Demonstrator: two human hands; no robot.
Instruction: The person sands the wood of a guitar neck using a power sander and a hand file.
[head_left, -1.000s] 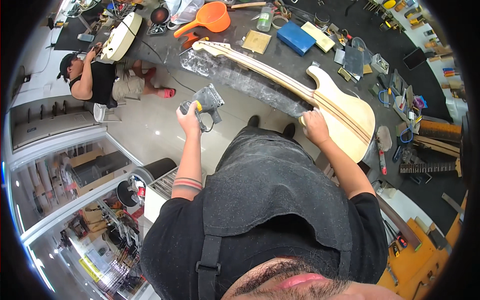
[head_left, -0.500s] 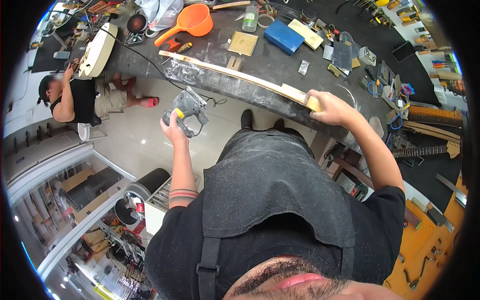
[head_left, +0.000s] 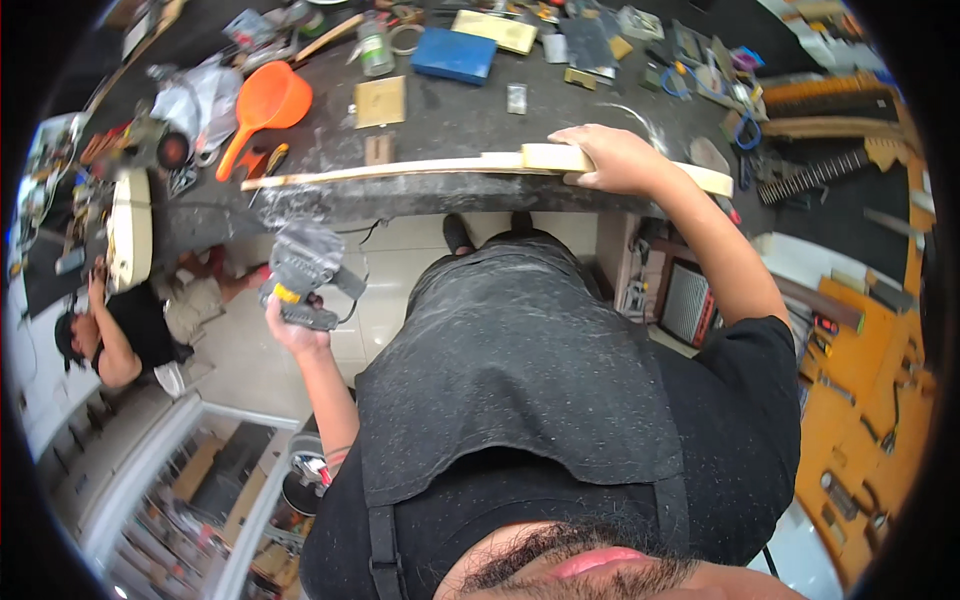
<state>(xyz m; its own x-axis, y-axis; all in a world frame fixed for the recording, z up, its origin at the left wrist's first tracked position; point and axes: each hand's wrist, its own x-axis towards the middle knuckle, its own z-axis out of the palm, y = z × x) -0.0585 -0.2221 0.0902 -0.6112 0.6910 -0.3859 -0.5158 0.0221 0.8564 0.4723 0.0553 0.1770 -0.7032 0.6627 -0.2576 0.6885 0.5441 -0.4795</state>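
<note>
My left hand (head_left: 296,325) is wrapped round the handle of a dusty dark grey power sander (head_left: 305,262) with a yellow label. It is held off the bench, in front of the bench edge, and its cord hangs beside it. My right hand (head_left: 622,160) grips a long, thin, pale wooden piece (head_left: 420,167) at its thicker, block-like part. The piece lies along the front edge of the bench, and its wider rounded end shows beyond my right wrist. My palm hides part of the wood.
The dusty dark bench (head_left: 440,110) carries an orange dipper (head_left: 275,98), a blue box (head_left: 454,55), a tan square pad (head_left: 380,102) and a clear bottle (head_left: 375,52). Guitar necks (head_left: 815,178) lie at right. At far left another person (head_left: 125,335) handles a cream guitar body (head_left: 130,230).
My view has swung, so the bench things sit further left. The wooden piece now looks nearly level, and its rounded end shows past my right hand. Both hands keep their holds.
</note>
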